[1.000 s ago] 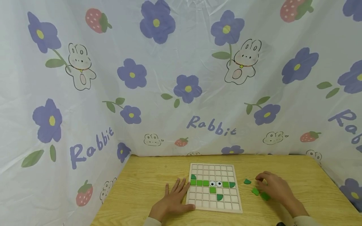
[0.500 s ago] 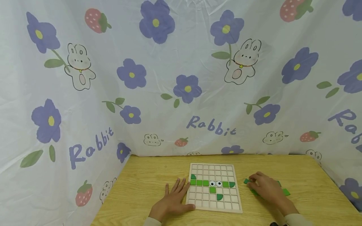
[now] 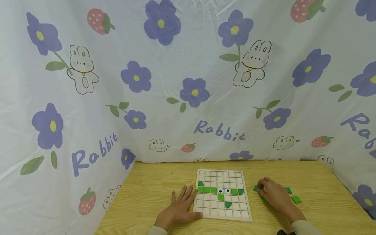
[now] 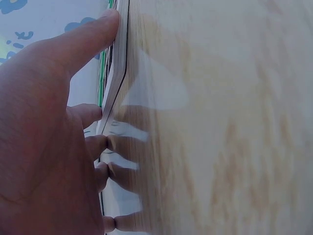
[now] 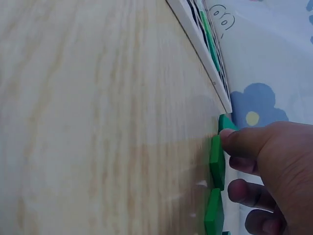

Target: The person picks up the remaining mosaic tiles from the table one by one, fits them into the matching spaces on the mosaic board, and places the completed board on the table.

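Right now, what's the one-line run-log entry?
left hand: thumb at pale wooden grid board | right hand: fingers at dark green flat tile, grip unclear | loose: bright green square tile

I saw the left hand spread flat with its thumb on the gridded board's edge, while the right hand bent its fingers at a dark green piece on the table, near other green pieces.

Curtain behind the grid board: purple "Rabbit"
Curtain left of the grid board: "Rabbit", slanting upward
Curtain right of the grid board: "Rab", then cut off
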Action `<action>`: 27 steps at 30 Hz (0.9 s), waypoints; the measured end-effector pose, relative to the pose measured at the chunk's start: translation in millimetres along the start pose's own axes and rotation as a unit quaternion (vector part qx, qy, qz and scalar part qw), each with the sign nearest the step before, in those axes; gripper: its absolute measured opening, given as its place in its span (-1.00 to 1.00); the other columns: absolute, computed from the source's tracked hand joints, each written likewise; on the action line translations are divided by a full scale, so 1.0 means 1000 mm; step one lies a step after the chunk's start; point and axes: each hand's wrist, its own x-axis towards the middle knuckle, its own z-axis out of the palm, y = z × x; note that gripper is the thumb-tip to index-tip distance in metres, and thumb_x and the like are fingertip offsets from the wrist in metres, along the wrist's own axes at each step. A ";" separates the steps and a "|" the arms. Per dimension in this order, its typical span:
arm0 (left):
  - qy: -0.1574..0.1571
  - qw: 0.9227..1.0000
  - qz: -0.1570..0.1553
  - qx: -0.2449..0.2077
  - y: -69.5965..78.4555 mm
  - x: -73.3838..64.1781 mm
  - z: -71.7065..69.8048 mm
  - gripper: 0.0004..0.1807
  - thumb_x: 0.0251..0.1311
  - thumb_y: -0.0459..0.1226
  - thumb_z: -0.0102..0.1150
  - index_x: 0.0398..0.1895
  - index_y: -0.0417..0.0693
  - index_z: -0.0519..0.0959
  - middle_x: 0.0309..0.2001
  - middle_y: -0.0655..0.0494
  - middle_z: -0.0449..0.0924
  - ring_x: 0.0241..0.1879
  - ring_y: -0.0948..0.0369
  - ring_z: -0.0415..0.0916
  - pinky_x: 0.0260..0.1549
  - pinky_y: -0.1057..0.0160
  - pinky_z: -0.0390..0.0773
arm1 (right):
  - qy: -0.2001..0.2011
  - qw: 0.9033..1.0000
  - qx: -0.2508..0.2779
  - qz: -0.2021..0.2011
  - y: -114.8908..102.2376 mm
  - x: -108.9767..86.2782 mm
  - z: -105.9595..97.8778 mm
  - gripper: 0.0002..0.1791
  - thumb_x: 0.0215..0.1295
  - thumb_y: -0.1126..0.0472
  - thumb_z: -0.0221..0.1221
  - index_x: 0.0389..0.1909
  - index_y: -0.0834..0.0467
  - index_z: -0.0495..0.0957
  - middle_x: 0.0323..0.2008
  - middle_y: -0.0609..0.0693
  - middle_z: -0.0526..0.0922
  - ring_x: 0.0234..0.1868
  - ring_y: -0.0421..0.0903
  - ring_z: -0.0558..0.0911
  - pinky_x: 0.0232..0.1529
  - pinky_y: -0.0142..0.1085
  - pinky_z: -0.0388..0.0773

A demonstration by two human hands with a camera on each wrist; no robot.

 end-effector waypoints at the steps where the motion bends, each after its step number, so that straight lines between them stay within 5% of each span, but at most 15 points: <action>1: 0.000 1.000 0.000 -0.001 0.000 0.000 0.000 0.10 0.37 0.40 0.12 0.77 0.11 -0.01 0.78 0.00 -0.19 0.76 -0.15 -0.29 0.54 -0.57 -0.38 | 0.001 1.000 0.003 0.003 0.000 0.001 0.000 -0.90 0.39 0.17 0.40 -0.15 0.02 0.69 -0.24 -0.17 0.63 -0.38 -0.29 0.57 -0.40 -0.28 0.57; 9: 0.000 1.000 0.003 0.001 0.000 0.000 0.000 0.09 0.37 0.40 0.12 0.77 0.10 0.01 0.78 -0.01 -0.18 0.75 -0.15 -0.28 0.53 -0.57 -0.37 | 0.008 1.000 0.029 0.005 -0.004 0.000 -0.002 -0.85 0.33 0.24 0.43 -0.27 -0.05 0.65 -0.28 -0.18 0.76 -0.40 -0.25 0.60 -0.39 -0.18 0.58; 20: 0.003 1.000 0.003 0.000 -0.001 0.000 0.000 0.10 0.37 0.39 0.13 0.77 0.10 0.00 0.78 -0.03 -0.18 0.75 -0.16 -0.28 0.53 -0.57 -0.38 | 0.033 0.999 0.025 0.008 -0.010 0.000 -0.003 -0.81 0.33 0.23 0.45 -0.27 -0.08 0.62 -0.31 -0.20 0.73 -0.58 -0.28 0.37 -0.57 -0.35 0.27; 27: 0.002 1.000 0.003 -0.002 -0.001 -0.001 0.001 0.10 0.37 0.40 0.12 0.78 0.10 -0.01 0.78 -0.01 -0.19 0.75 -0.16 -0.29 0.54 -0.56 -0.40 | 0.027 0.999 0.022 0.007 -0.014 0.000 -0.003 -0.89 0.36 0.18 0.42 -0.16 -0.09 0.73 -0.19 -0.21 0.75 -0.46 -0.32 0.51 -0.48 -0.31 0.43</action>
